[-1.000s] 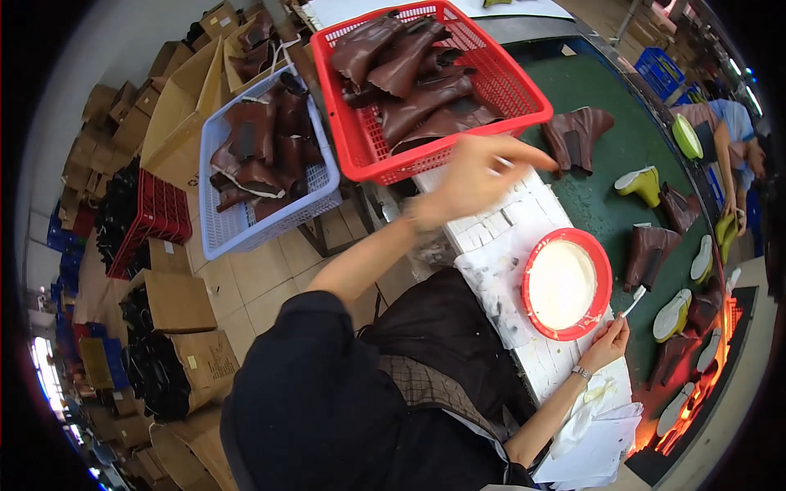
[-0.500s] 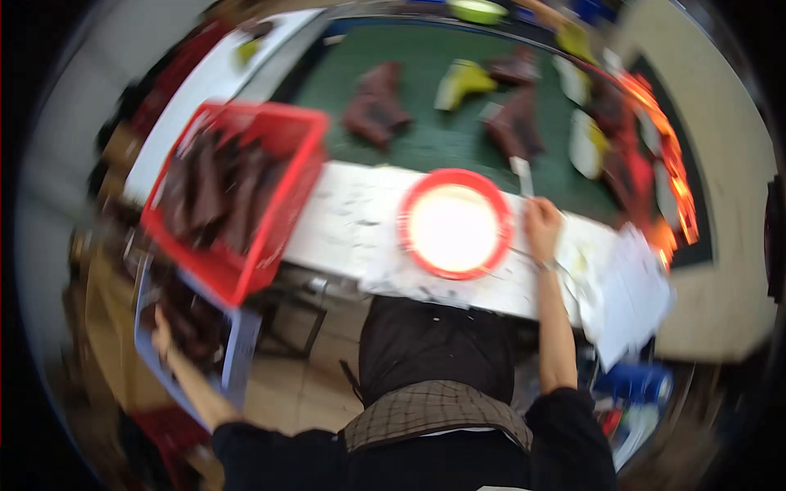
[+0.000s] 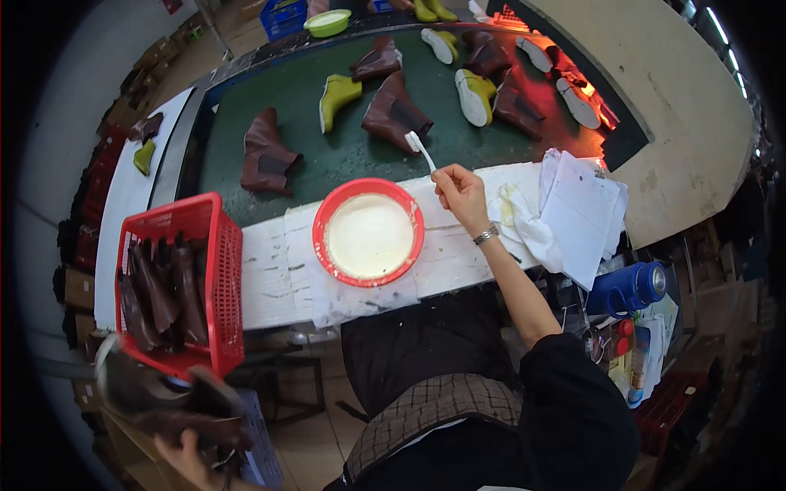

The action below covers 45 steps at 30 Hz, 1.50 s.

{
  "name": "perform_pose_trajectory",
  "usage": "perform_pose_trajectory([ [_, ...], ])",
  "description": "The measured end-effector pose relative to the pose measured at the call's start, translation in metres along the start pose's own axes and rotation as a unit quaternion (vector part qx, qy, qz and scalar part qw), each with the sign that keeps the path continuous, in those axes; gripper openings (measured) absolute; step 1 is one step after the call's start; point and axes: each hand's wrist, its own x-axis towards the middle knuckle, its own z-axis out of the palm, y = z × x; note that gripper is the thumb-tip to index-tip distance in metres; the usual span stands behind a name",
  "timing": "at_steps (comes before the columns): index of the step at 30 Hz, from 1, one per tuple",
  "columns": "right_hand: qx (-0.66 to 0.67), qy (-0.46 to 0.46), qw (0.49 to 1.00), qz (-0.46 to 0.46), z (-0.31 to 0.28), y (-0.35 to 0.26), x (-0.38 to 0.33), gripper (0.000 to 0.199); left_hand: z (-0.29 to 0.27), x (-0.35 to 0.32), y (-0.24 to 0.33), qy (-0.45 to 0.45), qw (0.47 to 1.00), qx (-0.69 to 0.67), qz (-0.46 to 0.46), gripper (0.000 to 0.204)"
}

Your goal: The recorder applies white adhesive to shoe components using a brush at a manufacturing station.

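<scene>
My right hand (image 3: 463,196) is closed round the handle of a white toothbrush (image 3: 422,150), its bristle head raised above the green belt's near edge. Just left of it, a red bowl (image 3: 416,245) of cream-coloured liquid (image 3: 372,235) stands on the white ledge. At the lower left, my left hand (image 3: 187,460) grips a dark brown leather boot upper (image 3: 176,397). Motion smears that upper, and part of the hand is hidden. Close by is a red basket (image 3: 228,286) holding several brown uppers (image 3: 168,295).
On the green belt (image 3: 221,155) lie brown boot uppers (image 3: 268,155) and yellow-green boot shapes (image 3: 337,100), several with pale soles. An orange glow (image 3: 594,94) lights the far right. Papers (image 3: 581,209), a crumpled white cloth (image 3: 524,221) and a blue flask (image 3: 626,288) are at right.
My left hand has come up out of the lower bin with a brown upper in it. My right hand with the toothbrush has shifted left in view. The whole view has turned.
</scene>
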Motion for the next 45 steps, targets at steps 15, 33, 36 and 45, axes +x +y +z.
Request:
perform_pose_trajectory([
  [15, -0.551, -0.125, 0.787, -0.247, 0.033, -0.063, -0.046, 0.014, 0.316, 0.13, -0.023, -0.179, 0.957, 0.208, 0.089, 0.111],
  [33, -0.213, -0.208, 0.888, -0.351, 0.06, -0.107, -0.042, 0.018, 0.285, 0.106, 0.104, -0.386, 0.908, -0.094, -0.131, 0.02],
  [36, -0.251, -0.238, 0.849, -0.398, 0.069, -0.116, -0.04, 0.02, 0.287, 0.102, 0.11, -0.398, 0.886, -0.193, -0.141, 0.027],
  [45, -0.235, -0.219, 0.88, -0.35, 0.062, -0.098, -0.062, 0.025, 0.286, 0.091, 0.118, -0.239, 0.928, -0.276, -0.068, 0.04],
])
